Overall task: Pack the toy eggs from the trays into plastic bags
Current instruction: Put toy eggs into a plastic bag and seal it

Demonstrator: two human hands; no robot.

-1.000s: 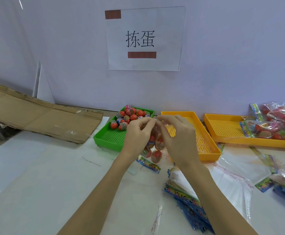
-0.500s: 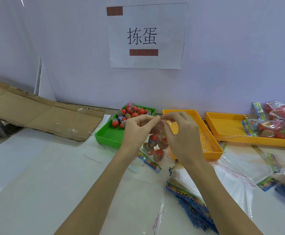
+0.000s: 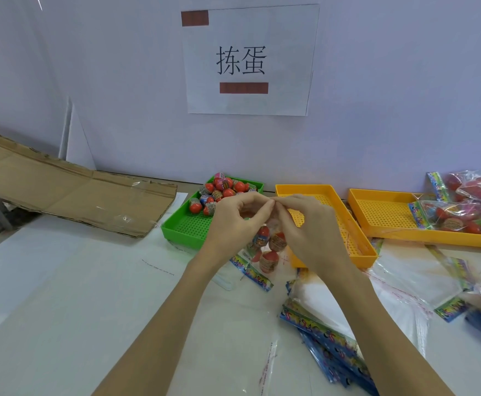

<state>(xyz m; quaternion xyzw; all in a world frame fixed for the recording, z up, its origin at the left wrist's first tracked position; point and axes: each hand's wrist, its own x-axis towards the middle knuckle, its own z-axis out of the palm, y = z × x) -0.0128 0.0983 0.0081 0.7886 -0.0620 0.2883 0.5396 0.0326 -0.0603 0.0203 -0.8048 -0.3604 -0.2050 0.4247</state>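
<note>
on the smooth white table [image 3: 62,281], the left hand [image 3: 233,221] and right hand [image 3: 307,232] are pinching a crinkly clear bag [image 3: 265,250] shut, glossy red toy eggs [image 3: 270,244] hanging below the fingertips; beyond, a perforated green tray [image 3: 187,230] is holding more.

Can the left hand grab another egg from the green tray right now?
Probably not yet: the left hand and right hand both pinch the bag. The green tray lies unblocked just beyond.

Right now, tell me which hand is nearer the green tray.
Left. The left hand hangs over the near right corner of the green tray, pinching the plastic bag. The right hand is farther right, over the yellow tray.
</note>
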